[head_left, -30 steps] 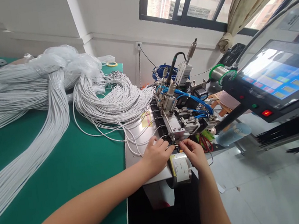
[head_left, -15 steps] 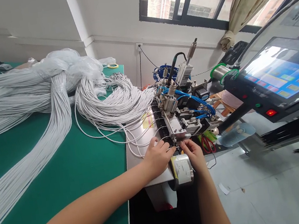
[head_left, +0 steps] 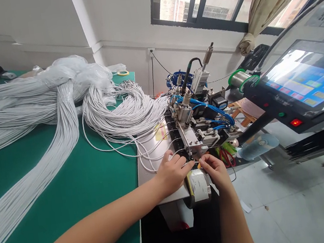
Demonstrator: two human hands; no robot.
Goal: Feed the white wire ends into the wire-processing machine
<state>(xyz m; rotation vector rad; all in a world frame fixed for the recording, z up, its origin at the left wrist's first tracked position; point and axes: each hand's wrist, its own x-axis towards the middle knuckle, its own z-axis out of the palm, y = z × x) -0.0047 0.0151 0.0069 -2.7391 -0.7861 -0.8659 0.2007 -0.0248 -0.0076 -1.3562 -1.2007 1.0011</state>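
At the front end of the wiring machine, a thin white cable runs between my two hands. My left hand rests palm down over the metal plate, its fingers closed on the cable beside the black slotted track. My right hand pinches the cable's end between thumb and forefinger, just right of the track. The fingertips hide the very tip. Other white cables lie across the metal plate into the track. Just below the hands sits a wide tape roll with a pale label.
A coil of white cables and long bundles partly wrapped in plastic cover the green table. To the right are a touch screen, a solder wire spool, red-handled scissors and a clear bottle.
My right hand has shifted slightly right and down, away from the track. More cable shows between my hands. My left fingertips have edged a little right.
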